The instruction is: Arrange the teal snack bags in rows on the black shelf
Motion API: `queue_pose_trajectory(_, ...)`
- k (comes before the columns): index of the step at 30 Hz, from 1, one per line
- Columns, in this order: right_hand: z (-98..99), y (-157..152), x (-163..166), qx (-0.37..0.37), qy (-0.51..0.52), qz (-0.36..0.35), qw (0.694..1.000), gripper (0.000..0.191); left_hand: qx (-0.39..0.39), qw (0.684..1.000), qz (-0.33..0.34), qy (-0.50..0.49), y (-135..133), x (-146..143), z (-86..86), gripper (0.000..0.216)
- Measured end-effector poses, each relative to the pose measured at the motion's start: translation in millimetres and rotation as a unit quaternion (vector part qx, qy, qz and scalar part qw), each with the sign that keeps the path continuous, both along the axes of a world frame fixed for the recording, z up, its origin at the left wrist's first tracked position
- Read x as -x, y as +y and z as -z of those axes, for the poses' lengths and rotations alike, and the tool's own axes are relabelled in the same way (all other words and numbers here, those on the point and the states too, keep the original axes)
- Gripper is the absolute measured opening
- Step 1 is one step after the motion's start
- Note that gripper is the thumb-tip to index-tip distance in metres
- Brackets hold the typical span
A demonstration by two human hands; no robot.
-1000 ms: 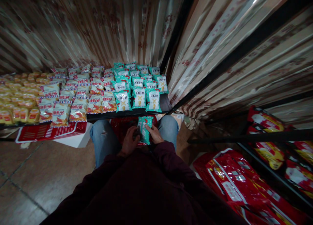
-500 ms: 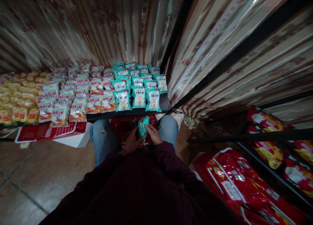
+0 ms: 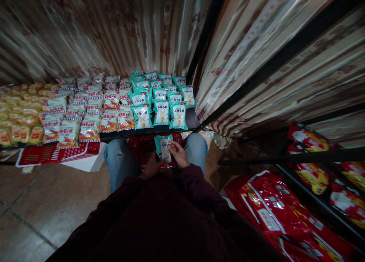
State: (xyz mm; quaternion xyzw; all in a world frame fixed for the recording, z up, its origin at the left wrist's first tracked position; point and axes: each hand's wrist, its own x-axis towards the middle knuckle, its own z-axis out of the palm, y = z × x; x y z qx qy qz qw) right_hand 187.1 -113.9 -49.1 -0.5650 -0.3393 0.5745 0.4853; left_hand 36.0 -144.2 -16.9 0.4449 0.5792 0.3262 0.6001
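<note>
A teal and white snack bag (image 3: 163, 148) is held between my knees, its printed front facing up. My left hand (image 3: 154, 166) grips it from the lower left, with the thumb across its bottom edge. At the bag's right side is my right hand (image 3: 179, 156), its fingers bent together and touching the front. Beyond my hands, several matching teal snack bags (image 3: 162, 113) stand in rows at the right end of a black shelf (image 3: 128, 133). Below the held bag sits a red basket (image 3: 142, 146), partly hidden by my hands and legs.
White and orange snack bags (image 3: 91, 125) and small yellow packs (image 3: 21, 117) fill the shelf's left side. Under it are another red basket (image 3: 57, 153) and a white box (image 3: 88, 161). Large red bags (image 3: 273, 205) lie at my right, beside a black rack bar (image 3: 285, 159).
The teal snack bag has been turned so its white printed front shows, where before its teal side did. My right hand's fingers have shifted onto that front. The view has barely moved.
</note>
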Motion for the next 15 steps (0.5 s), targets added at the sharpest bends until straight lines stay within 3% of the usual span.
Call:
queue_pose_trajectory(7,0.0,-1.9,2.2,-0.003,-0.011,-0.009,1.000,0.051,0.025,0.998,-0.039,-0.030,0.3,4.8,8.5,0.064)
queue_pose_trajectory(15,-7.2,-9.8,6.1,0.008,-0.074,-0.025,0.997,0.046,0.055,0.977,-0.057,-0.199,-2.6,-1.4,14.5,0.066)
